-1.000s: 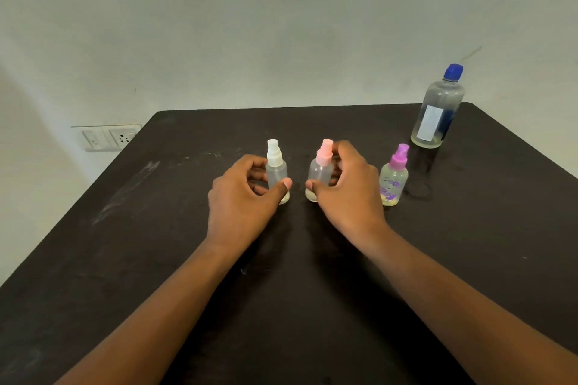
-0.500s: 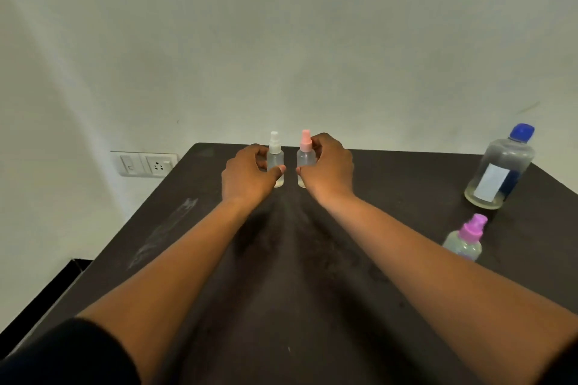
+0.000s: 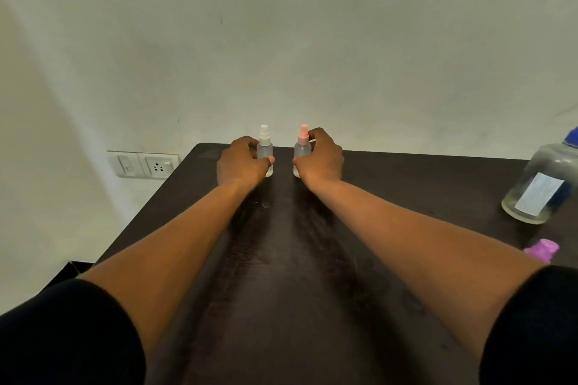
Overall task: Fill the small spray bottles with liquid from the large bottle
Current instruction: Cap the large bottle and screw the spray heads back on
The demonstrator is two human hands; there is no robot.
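There, white-capped bottle within left hand.

White-capped bottle, pink-capped bottle, dark table.

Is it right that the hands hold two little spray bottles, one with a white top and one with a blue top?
Not quite. In the head view, the left hand holds the white-topped spray bottle, but the right hand holds a pink-topped spray bottle, not a blue-topped one.
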